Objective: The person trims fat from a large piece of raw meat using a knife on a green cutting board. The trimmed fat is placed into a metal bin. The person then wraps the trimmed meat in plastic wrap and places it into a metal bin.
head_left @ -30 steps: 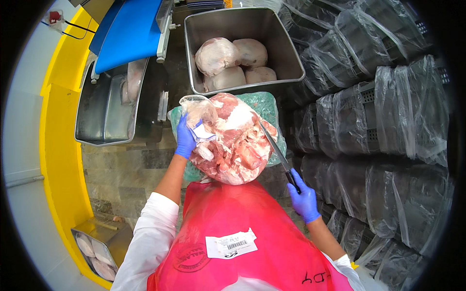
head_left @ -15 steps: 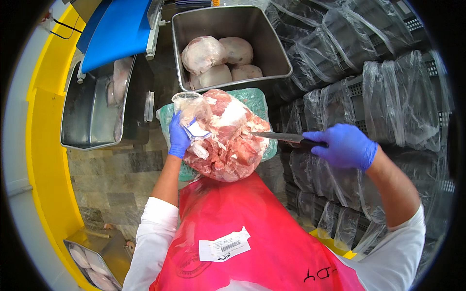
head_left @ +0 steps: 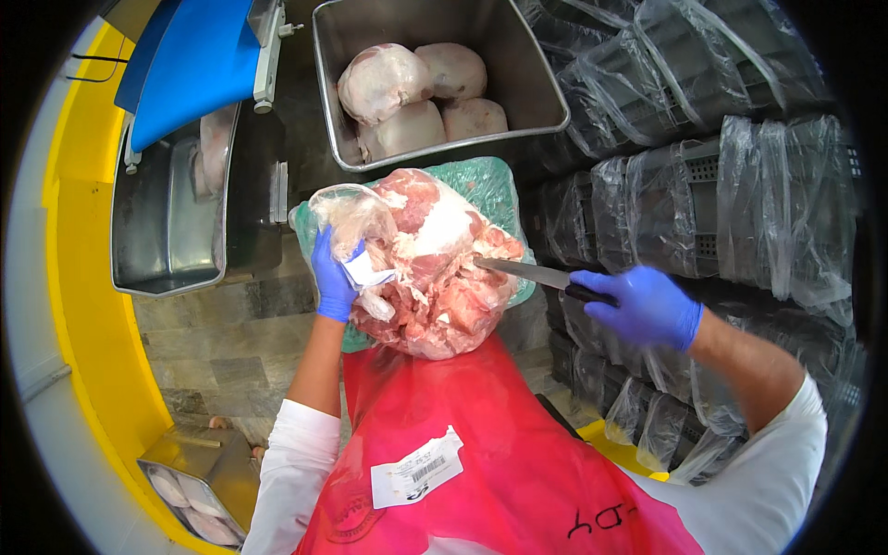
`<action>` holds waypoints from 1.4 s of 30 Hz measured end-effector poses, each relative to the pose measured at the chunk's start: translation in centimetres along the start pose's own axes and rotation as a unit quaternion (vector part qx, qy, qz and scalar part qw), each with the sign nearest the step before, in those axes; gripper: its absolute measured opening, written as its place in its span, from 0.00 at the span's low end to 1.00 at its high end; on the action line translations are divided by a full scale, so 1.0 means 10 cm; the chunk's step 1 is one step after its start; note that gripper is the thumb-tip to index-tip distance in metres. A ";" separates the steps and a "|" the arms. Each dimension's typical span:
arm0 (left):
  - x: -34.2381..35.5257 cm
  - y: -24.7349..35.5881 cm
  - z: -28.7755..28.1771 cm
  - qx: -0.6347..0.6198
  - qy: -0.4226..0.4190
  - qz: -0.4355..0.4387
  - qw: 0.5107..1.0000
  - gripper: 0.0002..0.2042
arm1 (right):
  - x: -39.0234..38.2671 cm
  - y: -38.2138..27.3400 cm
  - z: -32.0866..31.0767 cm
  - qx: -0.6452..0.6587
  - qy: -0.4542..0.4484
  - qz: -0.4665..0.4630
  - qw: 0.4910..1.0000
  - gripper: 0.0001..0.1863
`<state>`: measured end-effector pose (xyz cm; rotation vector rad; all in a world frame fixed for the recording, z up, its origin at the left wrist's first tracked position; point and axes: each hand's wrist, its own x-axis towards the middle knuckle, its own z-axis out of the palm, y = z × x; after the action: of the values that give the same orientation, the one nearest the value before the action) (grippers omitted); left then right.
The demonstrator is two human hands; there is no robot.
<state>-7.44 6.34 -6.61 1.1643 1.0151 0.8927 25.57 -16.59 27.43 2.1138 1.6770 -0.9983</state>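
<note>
A large piece of raw pink meat [head_left: 449,305] with white fat lies on a green plastic-covered block [head_left: 486,180] in front of me. My left hand [head_left: 333,273], in a blue glove, is closed on a crumpled clear plastic bag [head_left: 347,208] at the meat’s left side, beside a white label [head_left: 370,276]. My right hand [head_left: 638,310], also gloved, grips a long knife [head_left: 527,270] by its black handle. The blade lies nearly level, its tip against or in the meat’s right part; which one I cannot tell. A red apron [head_left: 499,462] covers my front.
A steel bin [head_left: 555,120] with several wrapped meat pieces stands beyond. At left are a blue conveyor [head_left: 194,69], another steel bin [head_left: 153,236] and a yellow ledge [head_left: 83,287]. Gray crates [head_left: 703,213] draped in plastic line the right; a steel container [head_left: 199,444] holds meat at lower left.
My right hand has risen and swung out to the right, turning the knife from steep to nearly level with its tip at the meat. My left hand stays on the bag.
</note>
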 end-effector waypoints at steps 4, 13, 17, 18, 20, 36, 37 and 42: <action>0.05 -0.25 -0.13 0.235 0.008 0.126 0.964 0.19 | -0.25 0.28 1.03 0.036 0.161 -0.001 0.986 0.29; 0.03 0.24 0.04 0.270 0.022 0.180 0.946 0.16 | -0.28 0.41 2.12 0.022 0.258 0.033 0.965 0.31; 0.05 0.26 0.04 0.268 0.020 0.205 0.941 0.16 | -0.33 0.39 2.26 0.028 0.269 0.038 0.962 0.31; 0.05 0.28 0.07 0.259 0.018 0.196 0.946 0.15 | -0.35 0.37 2.26 0.024 0.271 0.043 0.961 0.31; 0.04 0.32 0.12 0.192 0.012 0.163 0.968 0.15 | -0.37 0.33 2.48 0.065 0.283 0.055 0.955 0.32; 0.19 -0.21 -0.03 -0.071 -0.016 0.035 0.997 0.17 | -1.05 -0.02 0.83 0.040 0.249 0.053 0.966 0.23; 0.19 -0.18 -0.03 -0.109 -0.022 0.020 0.994 0.18 | -1.04 -0.08 0.68 0.013 0.235 0.036 0.971 0.21; 0.15 -0.10 0.06 -0.284 -0.008 -0.061 0.957 0.19 | -0.88 -0.35 0.15 -0.105 0.165 0.019 0.981 0.20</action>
<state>-6.37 7.42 -7.77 0.6155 0.7343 0.9888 20.99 -23.07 32.83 2.2479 1.7866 -0.4512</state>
